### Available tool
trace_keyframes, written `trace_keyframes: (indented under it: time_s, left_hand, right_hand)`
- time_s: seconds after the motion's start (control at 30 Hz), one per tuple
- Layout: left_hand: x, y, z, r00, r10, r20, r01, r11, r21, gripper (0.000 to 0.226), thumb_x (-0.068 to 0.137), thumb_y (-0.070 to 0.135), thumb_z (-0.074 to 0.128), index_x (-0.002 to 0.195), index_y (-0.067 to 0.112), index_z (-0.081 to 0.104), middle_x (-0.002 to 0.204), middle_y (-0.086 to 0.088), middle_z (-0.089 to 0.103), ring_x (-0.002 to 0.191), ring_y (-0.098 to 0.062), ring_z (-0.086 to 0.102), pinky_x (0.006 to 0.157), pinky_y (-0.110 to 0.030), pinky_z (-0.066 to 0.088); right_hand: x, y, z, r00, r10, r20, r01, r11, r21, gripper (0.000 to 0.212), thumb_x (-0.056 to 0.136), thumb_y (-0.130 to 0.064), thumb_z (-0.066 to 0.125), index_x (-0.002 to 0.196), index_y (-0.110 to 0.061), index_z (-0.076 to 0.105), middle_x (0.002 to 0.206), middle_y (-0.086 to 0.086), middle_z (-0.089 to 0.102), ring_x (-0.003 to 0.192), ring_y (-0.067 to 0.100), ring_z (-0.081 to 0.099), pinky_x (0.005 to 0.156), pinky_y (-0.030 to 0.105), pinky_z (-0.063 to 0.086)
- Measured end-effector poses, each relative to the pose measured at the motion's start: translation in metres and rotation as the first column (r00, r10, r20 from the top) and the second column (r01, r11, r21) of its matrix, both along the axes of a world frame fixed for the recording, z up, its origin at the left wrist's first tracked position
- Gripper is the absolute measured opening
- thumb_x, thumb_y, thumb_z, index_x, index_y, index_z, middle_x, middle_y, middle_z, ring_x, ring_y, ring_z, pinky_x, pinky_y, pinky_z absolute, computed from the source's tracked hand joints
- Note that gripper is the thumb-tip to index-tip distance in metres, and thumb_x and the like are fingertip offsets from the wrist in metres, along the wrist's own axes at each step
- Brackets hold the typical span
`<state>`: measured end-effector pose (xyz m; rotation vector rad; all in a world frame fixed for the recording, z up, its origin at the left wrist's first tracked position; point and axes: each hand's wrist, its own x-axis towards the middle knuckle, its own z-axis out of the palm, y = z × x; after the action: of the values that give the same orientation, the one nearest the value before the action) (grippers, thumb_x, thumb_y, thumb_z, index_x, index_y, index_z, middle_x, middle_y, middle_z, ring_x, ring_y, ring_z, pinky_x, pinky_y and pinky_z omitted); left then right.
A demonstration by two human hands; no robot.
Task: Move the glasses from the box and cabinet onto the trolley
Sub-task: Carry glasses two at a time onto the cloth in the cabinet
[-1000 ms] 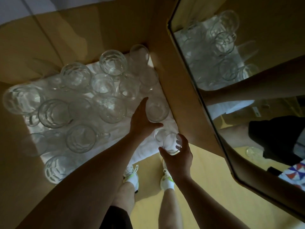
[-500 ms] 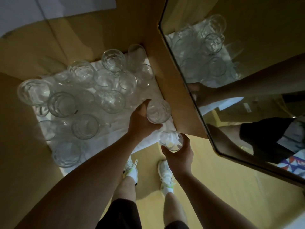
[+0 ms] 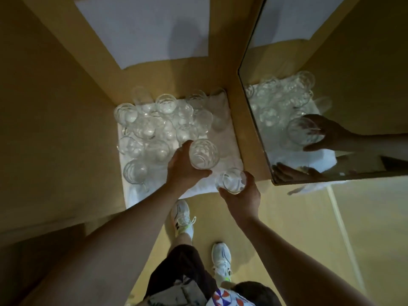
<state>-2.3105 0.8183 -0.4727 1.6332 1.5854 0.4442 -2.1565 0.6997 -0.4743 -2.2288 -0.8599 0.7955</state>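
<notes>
Both hands are busy here. The left hand (image 3: 184, 171) is wrapping its fingers and thumb round a patterned glass (image 3: 204, 153), holding it just above the white cloth (image 3: 225, 142) on the cabinet shelf (image 3: 249, 120). The right hand (image 3: 242, 198) is gripping a smaller glass (image 3: 233, 181) at the shelf's front edge (rim facing up). The rest of the glasses (image 3: 159, 127) are sitting clustered on the cloth behind, and a mirrored door (image 3: 331, 96) on the right is reflecting them.

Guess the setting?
Probably an indoor storage cabinet: wood walls, a mirrored panel, glasses crowded on a white cloth, wood floor below.
</notes>
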Motion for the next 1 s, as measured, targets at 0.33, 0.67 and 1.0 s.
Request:
trace_keyframes:
  time_s: [0.33, 0.67, 1.0]
  left_hand:
    - [-0.038, -0.016, 0.110, 0.961, 0.251, 0.115, -0.261, 0.961, 0.086, 0.097, 0.044, 0.052, 0.092, 0.128, 0.043, 0.043, 0.110, 0.019, 0.063, 0.106, -0.017, 0.062, 0.085, -0.028, 0.047]
    - [-0.065, -0.020, 0.240, 0.892, 0.329, 0.310, -0.427, 0.839, 0.337, 0.086, 0.050, 0.035, 0.099, 0.125, 0.035, 0.056, 0.117, 0.014, 0.065, 0.107, -0.010, 0.064, 0.084, -0.022, 0.050]
    - [-0.069, -0.066, 0.352, 0.746, 0.351, 0.566, -0.607, 0.707, 0.363, 0.080, 0.047, 0.051, 0.093, 0.114, 0.054, 0.050, 0.109, 0.025, 0.064, 0.098, 0.012, 0.059, 0.084, -0.017, 0.048]
  right_hand:
    - [-0.022, 0.032, 0.091, 0.983, 0.182, 0.003, -0.177, 0.953, 0.246, 0.070, 0.062, -0.032, 0.092, 0.123, -0.021, 0.061, 0.102, -0.009, 0.067, 0.094, 0.013, 0.061, 0.069, 0.011, 0.038]
    - [-0.032, 0.077, 0.229, 0.937, 0.343, -0.059, -0.278, 0.840, 0.466, 0.068, 0.067, -0.038, 0.086, 0.127, -0.024, 0.058, 0.119, -0.001, 0.067, 0.111, 0.023, 0.064, 0.098, 0.045, 0.052]
    - [-0.035, 0.078, 0.341, 0.905, 0.425, -0.010, -0.305, 0.665, 0.682, 0.076, 0.075, -0.048, 0.082, 0.139, -0.018, 0.053, 0.131, 0.001, 0.059, 0.124, 0.021, 0.055, 0.104, 0.047, 0.048]
